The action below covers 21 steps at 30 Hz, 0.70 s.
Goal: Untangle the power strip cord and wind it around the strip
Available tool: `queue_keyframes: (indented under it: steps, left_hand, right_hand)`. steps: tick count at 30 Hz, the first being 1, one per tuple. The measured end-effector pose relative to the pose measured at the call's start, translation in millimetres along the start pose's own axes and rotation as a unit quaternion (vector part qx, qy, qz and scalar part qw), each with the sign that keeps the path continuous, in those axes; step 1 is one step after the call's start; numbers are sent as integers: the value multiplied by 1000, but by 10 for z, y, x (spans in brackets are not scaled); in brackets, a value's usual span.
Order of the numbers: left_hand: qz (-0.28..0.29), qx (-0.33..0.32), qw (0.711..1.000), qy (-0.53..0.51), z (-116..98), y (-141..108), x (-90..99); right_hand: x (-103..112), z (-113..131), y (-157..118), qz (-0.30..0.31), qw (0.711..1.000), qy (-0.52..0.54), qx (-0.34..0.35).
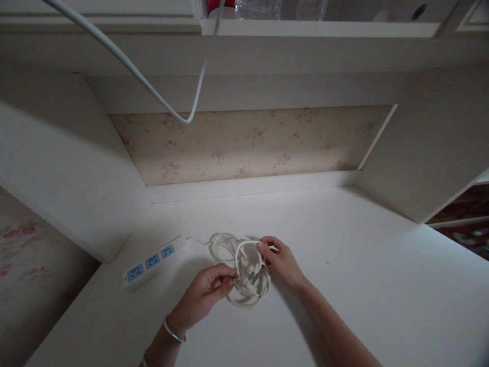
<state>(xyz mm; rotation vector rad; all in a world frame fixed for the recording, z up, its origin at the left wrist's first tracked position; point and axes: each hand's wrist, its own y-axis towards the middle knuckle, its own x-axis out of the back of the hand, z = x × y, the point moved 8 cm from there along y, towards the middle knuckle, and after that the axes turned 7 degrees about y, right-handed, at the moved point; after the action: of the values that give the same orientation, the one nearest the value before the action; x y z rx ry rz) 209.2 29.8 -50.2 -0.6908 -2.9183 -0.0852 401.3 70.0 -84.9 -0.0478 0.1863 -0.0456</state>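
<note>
The white desk is the biggest thing here, boxed in by a left side panel and a right side panel that probably help carry the shelf overhead. Beyond its back edge runs a strip of floral wallpaper. A white cable droops in a sharp V from above, seemingly by its own weight. The power strip lies aslant toward the desk's left edge, its blue sockets facing up, which suggests that it rests on its flat underside. Its inner end points at the coiled cord, likely because the lead joins there and ties the two closely together. That coil sits around the middle of the desk, well in from the back edge, loops overlapping loosely. The left hand pinches the bundle from the near left, thumb against fingers; the right hand nips a loop at the far right side. The hands are apart from each other, with the tangle between them, a grip that probably steadies the loops from opposite sides. How much of the coil is lifted clear of the desktop I cannot tell. The left wrist wears a bracelet. A pale plug nestles among the loops, its prongs unclear.
</note>
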Motion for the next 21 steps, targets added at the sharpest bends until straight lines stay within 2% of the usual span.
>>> queue_keyframes:
  steps: [3,5,8,10,12,15,18,21]
  left_hand:
    - [16,0,999,31,13,12,-40]
    - [12,1,1000,27,35,15,-29]
    - [-11,8,1000,7,62,26,14]
    - [-19,9,1000,-4,58,39,22]
    - [-16,8,1000,-7,47,50,10]
    - [-16,7,1000,17,53,50,8]
    - [-34,-5,997,67,83,39,51]
    - [-54,-19,993,104,93,25,95]
  right_hand:
    - [-80,64,-10,46,996,-62,34]
    - [-33,92,0,40,992,-112,50]
    - [103,30,3,32,987,-157,-6]
    - [115,-47,-52,82,978,-177,-72]
    - [41,-87,-156,167,961,-191,-113]
    - [-91,-73,-288,259,941,-185,-110]
    - [-154,-88,-300,270,945,-159,-97]
    - [-153,-117,-247,226,963,-108,-100]
